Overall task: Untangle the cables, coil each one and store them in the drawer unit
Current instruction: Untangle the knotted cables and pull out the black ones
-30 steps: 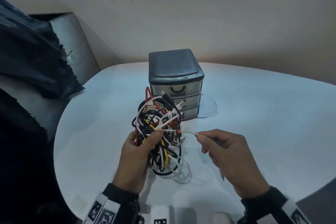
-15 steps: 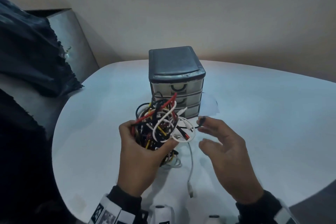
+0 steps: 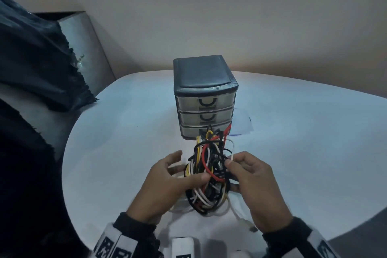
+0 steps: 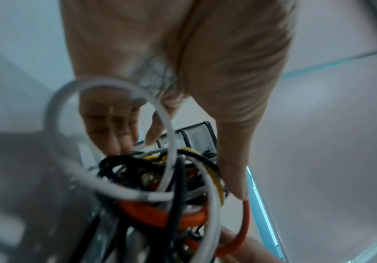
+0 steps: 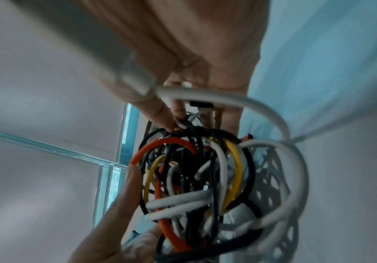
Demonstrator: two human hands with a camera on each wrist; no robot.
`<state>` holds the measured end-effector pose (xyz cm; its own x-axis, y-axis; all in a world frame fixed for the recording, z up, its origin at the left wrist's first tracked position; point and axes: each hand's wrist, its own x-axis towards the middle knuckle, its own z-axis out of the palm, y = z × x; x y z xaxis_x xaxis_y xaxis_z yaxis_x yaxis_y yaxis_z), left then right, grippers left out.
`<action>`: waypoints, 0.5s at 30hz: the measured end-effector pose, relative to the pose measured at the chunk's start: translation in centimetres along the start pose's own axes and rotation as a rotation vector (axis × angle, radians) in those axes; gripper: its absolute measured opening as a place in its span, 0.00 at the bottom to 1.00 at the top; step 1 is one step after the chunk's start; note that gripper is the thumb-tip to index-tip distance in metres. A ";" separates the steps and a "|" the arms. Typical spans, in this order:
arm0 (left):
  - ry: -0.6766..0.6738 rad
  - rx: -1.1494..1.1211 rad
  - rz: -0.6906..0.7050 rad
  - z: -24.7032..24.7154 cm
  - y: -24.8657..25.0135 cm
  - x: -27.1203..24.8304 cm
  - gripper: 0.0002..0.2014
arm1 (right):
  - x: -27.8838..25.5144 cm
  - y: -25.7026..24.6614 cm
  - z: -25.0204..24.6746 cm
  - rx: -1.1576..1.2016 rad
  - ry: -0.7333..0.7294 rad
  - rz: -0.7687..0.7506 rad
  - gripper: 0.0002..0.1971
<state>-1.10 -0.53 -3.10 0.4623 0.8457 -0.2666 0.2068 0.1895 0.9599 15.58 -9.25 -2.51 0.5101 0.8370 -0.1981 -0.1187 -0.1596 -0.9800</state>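
Cables (image 3: 209,170) tangle now gripped by left hand (image 3: 167,184), right hand (image 3: 256,188) newly pinching white strand (image 3: 231,156)

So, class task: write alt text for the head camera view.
Two hands, left hand and right hand, hold a tangled cable bundle above a white table; behind it stands a closed three-drawer unit.
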 end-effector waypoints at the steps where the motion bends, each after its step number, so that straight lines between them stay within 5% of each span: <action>1: -0.041 -0.028 -0.036 0.0 0.1 0.0 0.53 | 0.0 -0.1 -0.1 0.052 -0.007 0.021 0.11; 11: -0.249 -0.364 -0.186 0.0 1.3 -0.9 0.25 | -0.6 -1.1 0.2 0.249 -0.122 0.014 0.08; 15: -0.306 -0.409 -0.146 0.0 1.1 -0.8 0.36 | -0.8 -1.5 0.1 0.221 -0.128 -0.004 0.09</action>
<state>-1.18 -0.98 -1.88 0.6969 0.6232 -0.3548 -0.0367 0.5251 0.8503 15.22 -9.65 -0.87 0.4008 0.8990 -0.1767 -0.3072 -0.0499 -0.9503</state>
